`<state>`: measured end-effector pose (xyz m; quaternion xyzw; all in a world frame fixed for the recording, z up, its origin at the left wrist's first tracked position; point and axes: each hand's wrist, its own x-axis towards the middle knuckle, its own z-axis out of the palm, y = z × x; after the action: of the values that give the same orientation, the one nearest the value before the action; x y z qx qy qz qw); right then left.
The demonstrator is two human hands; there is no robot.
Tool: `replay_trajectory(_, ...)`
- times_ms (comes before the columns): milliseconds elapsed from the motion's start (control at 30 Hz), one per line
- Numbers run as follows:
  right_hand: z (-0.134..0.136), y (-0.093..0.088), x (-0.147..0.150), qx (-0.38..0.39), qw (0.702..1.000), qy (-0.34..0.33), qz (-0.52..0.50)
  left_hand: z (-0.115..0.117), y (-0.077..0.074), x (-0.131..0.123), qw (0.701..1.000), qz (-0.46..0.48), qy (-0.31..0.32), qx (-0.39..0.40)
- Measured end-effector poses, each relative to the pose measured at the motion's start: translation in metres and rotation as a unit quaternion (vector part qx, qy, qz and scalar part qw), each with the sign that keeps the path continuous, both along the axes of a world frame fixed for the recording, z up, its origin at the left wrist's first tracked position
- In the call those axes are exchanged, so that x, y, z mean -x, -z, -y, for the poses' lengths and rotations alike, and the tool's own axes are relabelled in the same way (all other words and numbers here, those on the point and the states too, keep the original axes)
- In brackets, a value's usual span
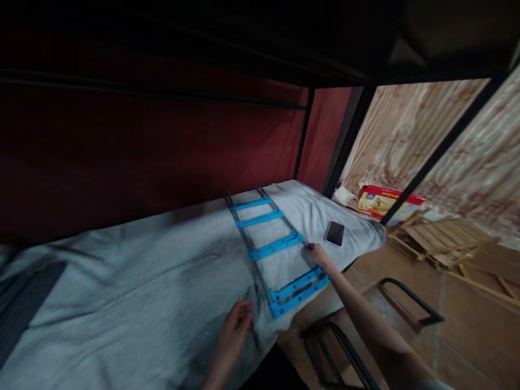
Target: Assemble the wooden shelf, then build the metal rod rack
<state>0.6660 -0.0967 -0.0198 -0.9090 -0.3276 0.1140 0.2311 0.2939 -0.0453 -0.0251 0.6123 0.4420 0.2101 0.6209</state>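
A ladder-like rack frame (270,248) with bright blue plastic crosspieces and thin dark metal rails lies flat on a light grey bed sheet (162,281). My right hand (319,254) is closed on its right-hand rail, between the middle blue crosspiece and the double one at the near end. Just left of the near corner, my left hand (239,318) hovers over the sheet with its fingers curled together. Whether anything small is in those fingers I cannot make out. A phone (335,234) with a dark screen rests on the sheet beyond my right hand.
Dark metal bunk-bed posts (304,135) and a low upper bunk (244,32) surround the bed. At the bedside stands a black-framed chair (341,346). On the floor to the right are a folded wooden rack (450,241) and a red and yellow box (385,203).
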Motion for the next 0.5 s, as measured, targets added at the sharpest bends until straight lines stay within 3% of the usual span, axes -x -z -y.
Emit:
replay_trajectory(100,0.000,0.002,0.006,0.048,0.998,-0.011,0.030,-0.003,0.009,-0.028,0.997,-0.027,-0.007,-0.069)
replay_trajectory(200,0.004,0.006,0.006,0.080,0.994,-0.027,0.068,-0.006,0.020,-0.033,0.977,-0.079,0.035,-0.195)
replay_trajectory(367,0.007,0.011,-0.009,0.039,0.990,-0.052,0.126,-0.020,0.030,0.000,0.900,-0.232,0.017,-0.368)
replay_trajectory(500,0.003,-0.004,-0.020,-0.040,0.995,-0.071,0.064,-0.018,0.037,0.024,0.867,-0.296,0.069,-0.396)
